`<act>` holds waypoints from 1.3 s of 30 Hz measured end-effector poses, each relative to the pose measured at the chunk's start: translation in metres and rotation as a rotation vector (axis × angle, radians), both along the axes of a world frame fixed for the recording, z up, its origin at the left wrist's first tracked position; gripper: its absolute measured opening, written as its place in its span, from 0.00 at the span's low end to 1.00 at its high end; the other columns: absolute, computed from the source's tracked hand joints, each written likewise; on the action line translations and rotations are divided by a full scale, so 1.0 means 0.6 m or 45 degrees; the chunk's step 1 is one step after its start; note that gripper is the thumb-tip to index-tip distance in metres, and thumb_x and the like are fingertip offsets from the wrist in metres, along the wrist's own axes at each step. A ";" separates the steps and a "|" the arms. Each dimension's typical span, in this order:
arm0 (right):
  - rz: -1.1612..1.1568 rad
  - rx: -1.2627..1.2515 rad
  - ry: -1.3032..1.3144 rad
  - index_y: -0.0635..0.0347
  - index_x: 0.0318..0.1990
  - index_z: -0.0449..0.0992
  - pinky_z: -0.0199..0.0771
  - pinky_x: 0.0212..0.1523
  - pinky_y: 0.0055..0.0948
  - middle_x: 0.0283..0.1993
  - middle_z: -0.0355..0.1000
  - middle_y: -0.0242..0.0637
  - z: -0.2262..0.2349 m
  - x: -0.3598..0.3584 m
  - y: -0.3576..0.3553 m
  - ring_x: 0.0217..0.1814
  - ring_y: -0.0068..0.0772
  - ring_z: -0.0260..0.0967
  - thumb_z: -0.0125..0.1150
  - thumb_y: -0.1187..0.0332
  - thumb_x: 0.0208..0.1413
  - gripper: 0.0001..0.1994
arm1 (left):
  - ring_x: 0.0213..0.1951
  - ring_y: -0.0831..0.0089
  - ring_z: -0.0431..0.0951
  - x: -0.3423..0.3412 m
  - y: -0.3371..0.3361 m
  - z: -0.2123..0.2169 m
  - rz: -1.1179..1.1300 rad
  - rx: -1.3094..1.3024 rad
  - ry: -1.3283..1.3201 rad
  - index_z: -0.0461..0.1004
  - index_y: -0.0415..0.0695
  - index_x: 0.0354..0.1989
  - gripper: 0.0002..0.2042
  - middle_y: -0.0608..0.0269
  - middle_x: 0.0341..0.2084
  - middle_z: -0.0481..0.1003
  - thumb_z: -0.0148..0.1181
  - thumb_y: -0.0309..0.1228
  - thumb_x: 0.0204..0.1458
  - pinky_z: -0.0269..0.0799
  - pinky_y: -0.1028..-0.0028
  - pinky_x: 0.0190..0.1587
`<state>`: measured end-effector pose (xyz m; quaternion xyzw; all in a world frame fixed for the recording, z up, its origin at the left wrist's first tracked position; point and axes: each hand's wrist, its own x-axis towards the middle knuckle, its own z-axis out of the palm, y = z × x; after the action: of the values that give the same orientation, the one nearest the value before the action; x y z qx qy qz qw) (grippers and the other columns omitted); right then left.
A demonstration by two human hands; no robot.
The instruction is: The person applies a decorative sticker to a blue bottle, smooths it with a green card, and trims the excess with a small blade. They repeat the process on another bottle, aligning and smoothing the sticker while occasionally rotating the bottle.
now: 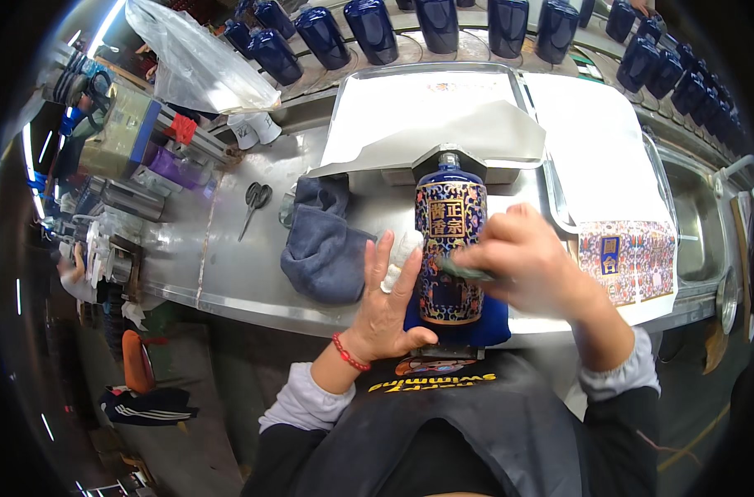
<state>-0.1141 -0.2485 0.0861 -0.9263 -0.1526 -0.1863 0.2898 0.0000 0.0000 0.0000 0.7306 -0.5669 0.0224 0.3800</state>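
Left hand [385, 311]: open, fingers extended and spread, tips pointing away along left side of bottle [451, 219], thumb reaching across below its base. Right hand [522, 257]: blurred, fingers curled around dark green piece [466, 270], over bottle's right side, forearm angled in from lower right. Bottle lies on its back near front edge of bench [228, 269], neck away, blue cloth [494, 323] under base. Tray [335, 124] close beyond neck; printed sheet [625, 265] crowds right. Towel [317, 257] just left; bare metal between towel and scissors [255, 205].
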 end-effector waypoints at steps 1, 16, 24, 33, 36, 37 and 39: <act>0.044 0.137 0.121 0.54 0.48 0.82 0.65 0.44 0.37 0.35 0.72 0.31 -0.007 -0.026 0.001 0.37 0.32 0.69 0.71 0.73 0.49 0.16 | 0.76 0.41 0.47 0.007 -0.003 0.004 -0.041 -0.036 -0.019 0.57 0.45 0.75 0.47 0.47 0.71 0.62 0.41 0.72 0.58 0.29 0.42 0.75; -0.646 0.987 0.099 0.66 0.42 0.80 0.66 0.34 0.22 0.33 0.73 0.33 -0.082 -0.064 -0.008 0.33 0.22 0.67 0.68 0.73 0.57 0.08 | 0.72 0.52 0.53 0.098 -0.110 0.007 -0.233 -0.264 0.867 0.53 0.37 0.73 0.45 0.45 0.69 0.57 0.66 0.53 0.55 0.45 0.58 0.74; -0.569 0.544 0.026 0.65 0.43 0.81 0.66 0.32 0.24 0.32 0.72 0.35 -0.033 -0.019 -0.013 0.32 0.27 0.69 0.69 0.79 0.52 0.10 | 0.55 0.75 0.70 0.089 -0.133 0.013 -0.455 -0.467 1.838 0.56 0.42 0.67 0.29 0.59 0.56 0.67 0.63 0.30 0.62 0.70 0.71 0.60; 0.182 0.018 -0.047 0.51 0.43 0.83 0.59 0.38 0.37 0.30 0.65 0.28 0.042 0.033 0.022 0.33 0.31 0.66 0.74 0.70 0.37 0.19 | 0.58 0.71 0.72 0.089 -0.136 0.001 -0.439 -0.510 1.834 0.53 0.41 0.70 0.25 0.54 0.58 0.69 0.52 0.33 0.68 0.69 0.68 0.62; -0.054 0.381 0.133 0.52 0.43 0.83 0.62 0.37 0.36 0.34 0.72 0.31 0.047 0.058 0.008 0.33 0.33 0.69 0.72 0.71 0.48 0.13 | 0.57 0.74 0.69 0.085 -0.135 0.004 -0.451 -0.535 1.814 0.54 0.39 0.69 0.24 0.56 0.57 0.68 0.49 0.33 0.69 0.66 0.71 0.63; -0.308 0.593 0.149 0.52 0.43 0.83 0.63 0.36 0.36 0.34 0.73 0.32 0.041 0.063 0.005 0.34 0.33 0.69 0.72 0.70 0.50 0.12 | 0.58 0.67 0.74 0.088 -0.134 0.006 -0.465 -0.479 1.803 0.50 0.42 0.71 0.27 0.51 0.59 0.70 0.50 0.36 0.69 0.71 0.66 0.62; -0.453 0.227 -0.130 0.51 0.43 0.82 0.65 0.37 0.36 0.33 0.70 0.30 0.024 0.065 0.000 0.35 0.32 0.69 0.72 0.72 0.45 0.15 | 0.59 0.67 0.74 0.089 -0.131 0.010 -0.467 -0.501 1.788 0.50 0.40 0.71 0.26 0.50 0.60 0.69 0.47 0.39 0.71 0.71 0.65 0.62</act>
<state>-0.0748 -0.2485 0.1004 -0.8987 0.0159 -0.2942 0.3250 0.0534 -0.0785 0.0060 0.3857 -0.2892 -0.4117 0.7734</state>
